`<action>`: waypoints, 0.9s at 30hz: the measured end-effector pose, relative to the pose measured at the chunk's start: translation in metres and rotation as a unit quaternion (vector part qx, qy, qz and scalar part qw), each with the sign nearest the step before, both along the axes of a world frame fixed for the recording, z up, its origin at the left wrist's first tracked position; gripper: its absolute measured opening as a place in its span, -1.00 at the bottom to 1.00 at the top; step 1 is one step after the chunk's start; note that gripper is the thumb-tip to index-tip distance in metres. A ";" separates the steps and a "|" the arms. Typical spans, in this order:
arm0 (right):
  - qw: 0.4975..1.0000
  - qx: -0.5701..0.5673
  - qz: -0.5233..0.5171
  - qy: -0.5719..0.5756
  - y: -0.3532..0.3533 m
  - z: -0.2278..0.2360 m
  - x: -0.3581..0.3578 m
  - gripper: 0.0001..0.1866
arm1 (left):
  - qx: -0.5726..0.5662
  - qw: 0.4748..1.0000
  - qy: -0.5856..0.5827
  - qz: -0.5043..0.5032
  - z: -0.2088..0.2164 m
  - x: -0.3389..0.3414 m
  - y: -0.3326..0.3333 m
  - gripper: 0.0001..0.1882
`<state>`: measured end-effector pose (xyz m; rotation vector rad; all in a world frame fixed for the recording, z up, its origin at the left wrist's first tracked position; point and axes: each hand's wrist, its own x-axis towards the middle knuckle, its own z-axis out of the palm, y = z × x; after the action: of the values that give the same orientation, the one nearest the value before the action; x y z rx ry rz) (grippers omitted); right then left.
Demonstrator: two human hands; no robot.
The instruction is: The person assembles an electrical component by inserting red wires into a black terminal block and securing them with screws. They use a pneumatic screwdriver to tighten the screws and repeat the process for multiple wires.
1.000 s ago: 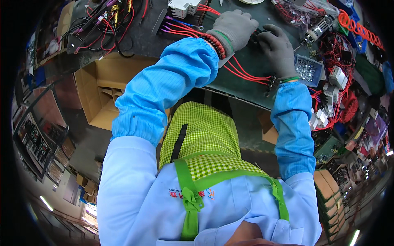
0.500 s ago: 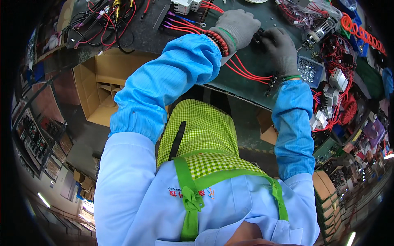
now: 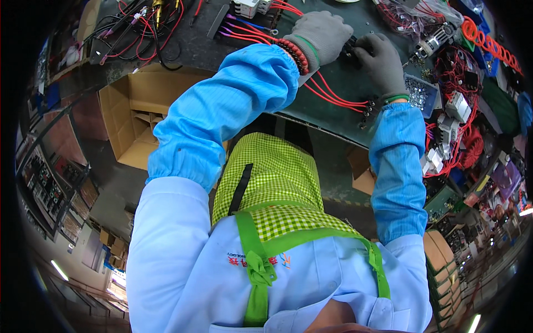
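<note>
Gloves [image 3: 327, 32] of grey knit covered both our hands, and a small black part [image 3: 348, 48] sat between them, over the dark green counter [image 3: 322, 119]. It lay just to the right of our left hand [image 3: 321, 41] and just to the left of our right hand [image 3: 382, 64], so close to both that we could not call either one nearer. Our left fingers were curled at its side, their tips hidden; our right thumb and forefinger were bent toward it from across. Whether either set was grasping it or only resting there, we could not tell, nor could we read its long axis, since too little showed.

Red wires [image 3: 335, 100] came out from below our left wrist and slanted rightward toward us, ending at black terminals [image 3: 365, 115] near our right wrist. Past those wires, a strip of green surface ran to the counter's near edge, with more green beyond our knuckles. Room was tighter at the sides: a blue bin [image 3: 425, 114] of small metal fasteners [image 3: 420, 93] stood just right of our right wrist, and red leads [image 3: 244, 35] spread to the left of our left hand.
</note>
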<state>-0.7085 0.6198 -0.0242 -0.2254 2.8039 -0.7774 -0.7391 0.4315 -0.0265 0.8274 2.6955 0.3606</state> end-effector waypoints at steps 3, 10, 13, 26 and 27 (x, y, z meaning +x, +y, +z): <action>0.999 -0.031 -0.016 0.028 0.000 0.005 0.005 -0.78 | 0.006 1.000 0.011 0.000 0.001 0.001 -0.002 -0.78; 0.993 -0.037 -0.073 0.089 0.054 0.023 0.012 -0.78 | 0.087 0.995 0.046 -0.003 0.021 -0.001 -0.012 -0.82; 0.985 -0.044 -0.145 0.078 0.108 0.033 0.009 -0.75 | 0.122 0.989 0.089 0.011 0.017 0.009 -0.026 -0.73; 0.965 0.200 -0.135 -0.098 0.146 0.012 -0.019 -0.68 | -0.018 0.998 0.043 -0.045 0.023 -0.010 0.014 -0.67; 0.962 0.202 -0.143 -0.117 0.149 0.012 -0.021 -0.67 | -0.022 0.998 0.037 -0.053 0.023 -0.013 0.017 -0.67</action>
<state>-0.7295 0.7689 -0.0121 0.3262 2.7163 -0.2433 -0.7517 0.4481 -0.0037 0.9845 2.7028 0.2508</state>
